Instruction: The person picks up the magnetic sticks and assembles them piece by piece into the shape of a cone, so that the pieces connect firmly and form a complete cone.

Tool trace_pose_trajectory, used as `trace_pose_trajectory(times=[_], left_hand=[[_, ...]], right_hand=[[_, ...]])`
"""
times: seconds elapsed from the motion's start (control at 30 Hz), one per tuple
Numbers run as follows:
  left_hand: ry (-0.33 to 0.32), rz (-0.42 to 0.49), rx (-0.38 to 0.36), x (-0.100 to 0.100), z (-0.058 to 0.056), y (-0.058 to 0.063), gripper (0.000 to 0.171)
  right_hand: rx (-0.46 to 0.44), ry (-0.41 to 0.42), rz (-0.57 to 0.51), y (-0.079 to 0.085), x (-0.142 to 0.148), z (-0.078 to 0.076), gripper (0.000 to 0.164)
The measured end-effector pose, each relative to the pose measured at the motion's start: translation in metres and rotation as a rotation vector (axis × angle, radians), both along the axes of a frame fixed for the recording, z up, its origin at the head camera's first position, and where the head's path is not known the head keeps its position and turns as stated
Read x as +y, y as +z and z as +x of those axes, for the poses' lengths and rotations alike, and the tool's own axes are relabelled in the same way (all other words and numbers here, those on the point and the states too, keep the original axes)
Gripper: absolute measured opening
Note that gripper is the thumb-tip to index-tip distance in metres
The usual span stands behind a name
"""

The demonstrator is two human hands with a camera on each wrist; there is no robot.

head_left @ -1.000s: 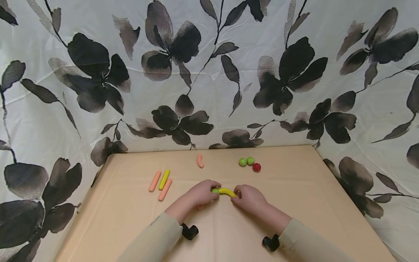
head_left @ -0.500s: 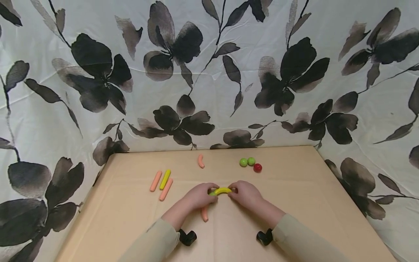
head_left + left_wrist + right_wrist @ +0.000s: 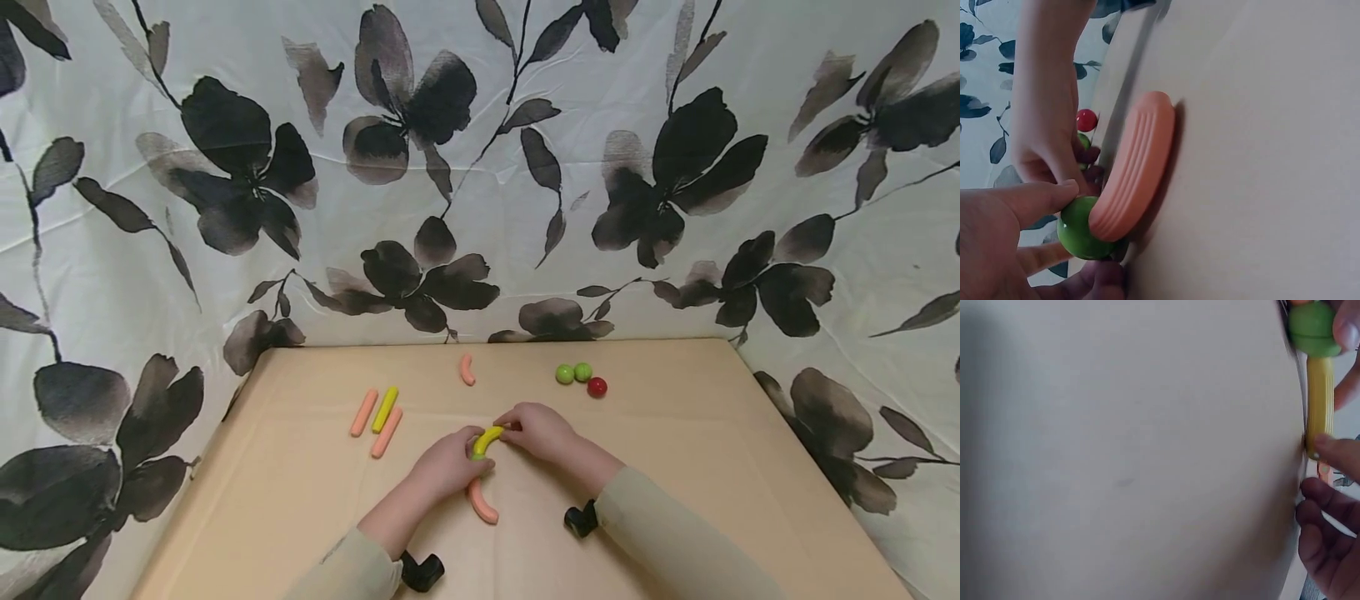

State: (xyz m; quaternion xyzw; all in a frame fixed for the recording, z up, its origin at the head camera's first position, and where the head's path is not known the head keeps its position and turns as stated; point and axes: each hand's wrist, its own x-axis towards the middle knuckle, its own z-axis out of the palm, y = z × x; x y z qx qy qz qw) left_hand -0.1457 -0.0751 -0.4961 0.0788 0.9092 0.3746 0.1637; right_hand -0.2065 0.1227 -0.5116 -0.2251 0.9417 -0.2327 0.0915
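My left hand (image 3: 442, 462) pinches a green ball (image 3: 1079, 231) between thumb and fingers. A curved yellow stick (image 3: 487, 441) joins the ball on one side, and a curved pink stick (image 3: 1138, 165) with lengthwise ridges meets it on the other. My right hand (image 3: 543, 432) holds the far end of the yellow stick with its fingertips; the right wrist view shows a fingertip (image 3: 1329, 447) on that end. In the head view the ball is mostly covered by the left hand. The pink stick runs toward the person from beneath that hand.
At the back right sit two green balls (image 3: 573, 372) and a red ball (image 3: 597, 387). Left of the hands lie two straight pink sticks (image 3: 364, 412) with a straight yellow stick (image 3: 386, 409) between. Another curved pink stick (image 3: 467, 369) lies near the table's (image 3: 660, 417) back edge.
The yellow stick has swung from nearly level to slanting up and away, its far end led by the right hand, which moved left. More of the curved pink stick shows below the left hand.
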Motion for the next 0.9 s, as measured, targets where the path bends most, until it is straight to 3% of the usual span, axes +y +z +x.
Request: trace_pose_trajectory(times=[0.13, 0.3, 0.6, 0.9], left_hand=[[0.03, -0.012, -0.001, -0.003, 0.004, -0.002, 0.063], [0.057, -0.012, 0.0, -0.005, 0.007, -0.005, 0.066], [0.095, -0.046, 0.02, -0.009, 0.004, -0.006, 0.066], [0.106, -0.057, 0.088, -0.008, -0.011, -0.012, 0.049]], right_hand=[[0.004, 0.08, -0.007, 0.002, -0.008, -0.006, 0.022], [-0.012, 0.121, 0.012, 0.003, -0.014, -0.01, 0.024], [-0.066, 0.075, -0.035, 0.005, -0.01, -0.012, 0.028], [0.023, 0.004, -0.077, 0.014, 0.014, -0.017, 0.025]])
